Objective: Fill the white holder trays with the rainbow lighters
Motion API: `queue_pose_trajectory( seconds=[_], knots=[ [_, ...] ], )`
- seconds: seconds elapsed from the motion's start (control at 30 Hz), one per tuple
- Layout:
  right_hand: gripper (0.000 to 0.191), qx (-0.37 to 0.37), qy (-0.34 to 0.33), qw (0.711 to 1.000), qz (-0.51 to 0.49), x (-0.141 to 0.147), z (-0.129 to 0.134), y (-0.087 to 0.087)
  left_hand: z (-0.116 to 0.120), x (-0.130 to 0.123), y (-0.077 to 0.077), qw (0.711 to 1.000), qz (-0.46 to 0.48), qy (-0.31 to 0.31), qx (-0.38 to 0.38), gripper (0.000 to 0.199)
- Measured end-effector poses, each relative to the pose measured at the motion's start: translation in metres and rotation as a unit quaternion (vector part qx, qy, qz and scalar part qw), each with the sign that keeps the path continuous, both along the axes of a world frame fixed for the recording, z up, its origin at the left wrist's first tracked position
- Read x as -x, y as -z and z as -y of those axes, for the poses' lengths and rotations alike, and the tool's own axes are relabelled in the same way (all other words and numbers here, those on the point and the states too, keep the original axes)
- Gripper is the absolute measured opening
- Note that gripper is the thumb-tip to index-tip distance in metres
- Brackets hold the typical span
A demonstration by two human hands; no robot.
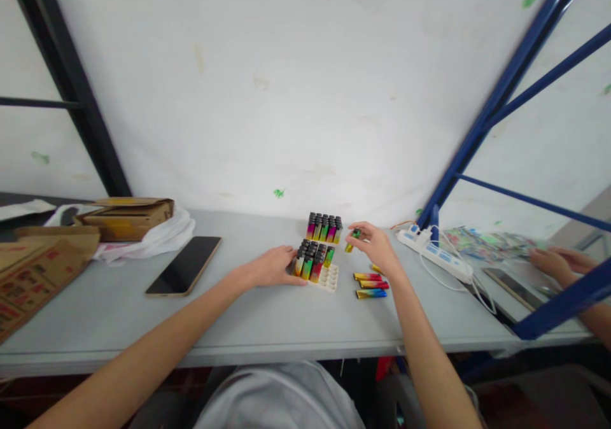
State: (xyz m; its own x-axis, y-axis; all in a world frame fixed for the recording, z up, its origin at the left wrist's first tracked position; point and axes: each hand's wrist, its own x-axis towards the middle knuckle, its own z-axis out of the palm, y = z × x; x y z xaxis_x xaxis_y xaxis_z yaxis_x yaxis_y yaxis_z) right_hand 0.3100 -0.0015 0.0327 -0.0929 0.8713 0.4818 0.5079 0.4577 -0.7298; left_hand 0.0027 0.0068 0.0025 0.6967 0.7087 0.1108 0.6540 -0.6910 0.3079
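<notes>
My left hand (273, 267) grips the left side of a white tray (329, 279), thumb at the front and fingers reaching behind. Upright lighters (308, 265) with black tops and shiny coloured bodies fill the tray's left part, while several holes on its right show bare. Between the fingertips of my right hand (375, 243) is a green and gold lighter (350, 246), raised beside the tray. Behind, a second group of upright lighters (324, 227) stands in rows. Several loose metallic sleeves or lighter bodies (371, 284), red, blue and gold, lie below my right hand.
A phone (185, 267) lies on the grey table (229, 327) at left, near cardboard boxes (133, 218) and a white plastic bag (167, 235). On the right are a power strip (436, 252) with cables and a blue metal frame (477, 123). Beyond it, another person's hands (556, 263) handle small packets.
</notes>
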Motion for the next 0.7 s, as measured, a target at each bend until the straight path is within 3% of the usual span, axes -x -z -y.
queue_pose_trajectory(
  seconds=[0.13, 0.27, 0.47, 0.57, 0.7],
  knots=[
    [0.045, 0.036, -0.015, 0.989, -0.142, 0.013, 0.006, -0.010, 0.000, 0.001, 0.000, 1.000, 0.001, -0.001, -0.007, 0.058],
    [0.044, 0.057, -0.017, 0.985, -0.160, 0.021, 0.009, -0.012, -0.001, 0.001, 0.001, 1.000, 0.001, -0.003, -0.014, 0.057],
    [0.047, 0.119, -0.109, 0.969, -0.189, 0.038, 0.012, -0.008, -0.003, 0.002, 0.005, 1.000, 0.007, -0.002, -0.016, 0.056],
    [0.051, 0.142, -0.060, 0.970, -0.187, 0.050, 0.010, -0.001, -0.003, 0.003, 0.006, 1.000, 0.011, -0.001, -0.016, 0.057],
    [0.054, 0.079, 0.019, 0.989, -0.120, 0.060, 0.005, 0.011, -0.002, 0.003, 0.006, 1.000, 0.014, -0.003, -0.005, 0.057]
  ],
)
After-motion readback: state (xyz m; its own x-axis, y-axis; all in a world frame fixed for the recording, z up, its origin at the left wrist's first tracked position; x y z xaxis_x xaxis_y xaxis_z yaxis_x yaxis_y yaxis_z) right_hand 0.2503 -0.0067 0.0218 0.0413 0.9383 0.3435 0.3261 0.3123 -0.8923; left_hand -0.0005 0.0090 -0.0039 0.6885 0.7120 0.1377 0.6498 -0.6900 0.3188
